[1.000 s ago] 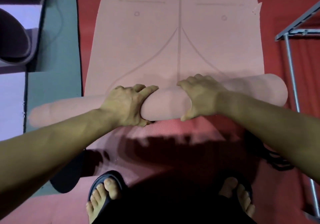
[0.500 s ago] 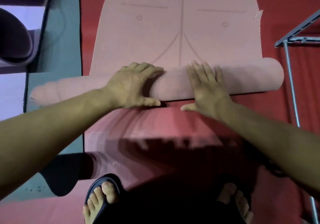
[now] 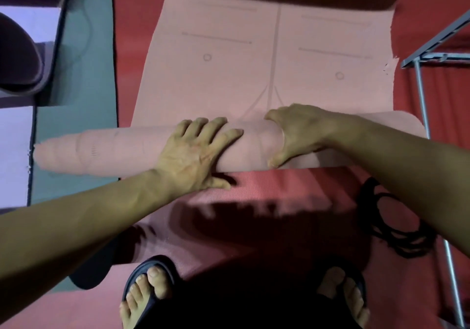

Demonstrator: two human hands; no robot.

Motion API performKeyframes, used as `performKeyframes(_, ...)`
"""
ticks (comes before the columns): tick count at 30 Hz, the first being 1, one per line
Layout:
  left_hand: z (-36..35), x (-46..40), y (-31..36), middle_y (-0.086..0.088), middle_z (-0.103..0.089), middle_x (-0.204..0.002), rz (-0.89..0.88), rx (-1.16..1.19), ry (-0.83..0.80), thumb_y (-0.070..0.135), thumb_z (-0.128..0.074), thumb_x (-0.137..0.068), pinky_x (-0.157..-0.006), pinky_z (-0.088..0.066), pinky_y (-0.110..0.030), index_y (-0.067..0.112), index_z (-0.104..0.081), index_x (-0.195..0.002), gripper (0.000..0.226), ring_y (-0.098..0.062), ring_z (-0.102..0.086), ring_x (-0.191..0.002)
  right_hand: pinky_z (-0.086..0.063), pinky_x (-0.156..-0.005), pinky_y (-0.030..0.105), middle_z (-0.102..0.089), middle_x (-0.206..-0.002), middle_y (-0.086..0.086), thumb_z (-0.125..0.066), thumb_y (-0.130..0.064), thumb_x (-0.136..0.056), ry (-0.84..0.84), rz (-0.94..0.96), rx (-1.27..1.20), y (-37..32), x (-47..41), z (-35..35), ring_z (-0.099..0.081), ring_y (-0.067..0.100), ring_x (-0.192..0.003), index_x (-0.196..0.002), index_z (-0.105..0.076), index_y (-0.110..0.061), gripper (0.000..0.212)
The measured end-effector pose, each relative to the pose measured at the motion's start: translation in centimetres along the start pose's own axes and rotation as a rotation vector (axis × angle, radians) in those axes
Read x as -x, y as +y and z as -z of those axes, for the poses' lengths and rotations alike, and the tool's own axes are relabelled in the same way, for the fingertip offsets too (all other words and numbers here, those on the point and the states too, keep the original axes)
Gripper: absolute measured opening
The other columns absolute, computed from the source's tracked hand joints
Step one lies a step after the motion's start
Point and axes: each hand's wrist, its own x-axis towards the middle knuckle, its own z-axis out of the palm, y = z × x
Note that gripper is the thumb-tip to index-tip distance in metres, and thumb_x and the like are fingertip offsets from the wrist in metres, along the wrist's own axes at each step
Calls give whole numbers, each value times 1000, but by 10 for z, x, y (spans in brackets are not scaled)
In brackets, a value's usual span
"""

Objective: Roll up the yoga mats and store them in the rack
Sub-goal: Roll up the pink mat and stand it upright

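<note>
Two mats are lying stacked beneath the hands; the red mat (image 3: 267, 196) is serving as the bottom layer, and the pink yoga mat (image 3: 254, 74) is stretching flat away beyond the fingertips, its unrolled length waiting to be taken up; its rolled part (image 3: 114, 150) is lying crosswise under both palms, sticking out well to the left of the left hand and to the right of the right one, so the hands are sitting near the middle, probably to keep the roll even. The left hand (image 3: 195, 153) is pressing on top with fingers spread and fairly straight, pushing rather than gripping; the right hand (image 3: 297, 132) is curling round the roll, thumb on the near side, likely keeping it tight. A metal rack frame (image 3: 422, 99) is standing to the right of the right forearm; a black cord (image 3: 396, 237) is lying under that forearm.
</note>
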Motion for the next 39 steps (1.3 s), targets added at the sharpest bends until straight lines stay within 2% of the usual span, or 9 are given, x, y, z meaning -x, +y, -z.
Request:
performKeyframes(5,0,0,2,-5,-51,-139,6,47,-28,84,-62,-62,-92,-47,-46,32,-27,-143,102,-32,-59,-112,-43,-105,40,-53,-137,-5,-73,-81,-43,-88,-39,-104,-2,8,-4,-51,21,-121,-143,-39,-32,116)
performKeyframes(9,11,-23,-20,2,-57,-132,10,258,-114,88,-60,-56,-88,-52,-45,37,-33,-141,102,-30,-63,-107,-27,-116,41,-37,-153,4,-70,-66,-73,279,2,-72,2,30,-20,-34,29,-136,-149,-39,-21,94)
performKeyframes(12,22,-49,-47,1,-51,-135,-12,434,-204,86,-64,-47,-101,-43,-39,35,-46,-141,109,-25,-51,-119,-38,-108,54,-50,-143,11,-65,-58,-77,622,37,10,6,48,-41,-45,39,-128,-137,-55,-13,75)
performKeyframes(14,26,-60,-64,-1,-52,-129,-9,483,-106,84,-66,-47,-101,-39,-33,30,-56,-135,104,-23,-48,-117,-40,-104,58,-52,-141,15,-74,-52,-74,702,4,79,6,54,-54,-49,44,-124,-137,-55,-10,78)
performKeyframes(21,31,-58,-67,-1,-59,-120,42,354,84,68,-51,-78,-93,-40,-35,30,-63,-126,63,-29,-54,-107,-20,-115,62,-21,-162,16,-79,-57,-69,581,-109,213,5,29,-52,-22,41,-146,-156,-19,-8,116)
performKeyframes(24,24,-58,-55,-6,-47,-137,117,224,-29,87,-54,-61,-104,-39,-47,29,-38,-145,104,-34,-49,-119,-5,-119,59,-2,-165,11,-77,-63,-67,490,-220,232,6,-1,-33,-5,36,-151,-156,4,-12,131)
performKeyframes(27,15,-68,-51,-8,-36,-146,124,25,-112,88,-69,-43,-109,-31,-50,35,-16,-151,131,-33,-42,-129,-5,-119,60,-14,-163,12,-84,-57,-61,516,-257,229,7,-20,-19,-13,36,-150,-157,-4,-11,133)
performKeyframes(31,14,-78,-58,-6,-40,-142,133,58,-105,69,-81,-49,-104,-36,-48,40,-18,-148,121,-32,-50,-124,-9,-119,58,-23,-160,9,-87,-53,-61,557,-233,235,11,-23,-15,-21,34,-147,-156,-13,-14,127)
performKeyframes(39,29,-21,-56,-4,-51,-131,104,236,-246,83,-55,-47,-86,-53,-45,42,-24,-147,112,-33,-65,-98,-10,-120,49,-18,-162,6,-71,-68,-70,452,-60,206,-15,13,-29,-21,30,-146,-157,-8,-21,118)
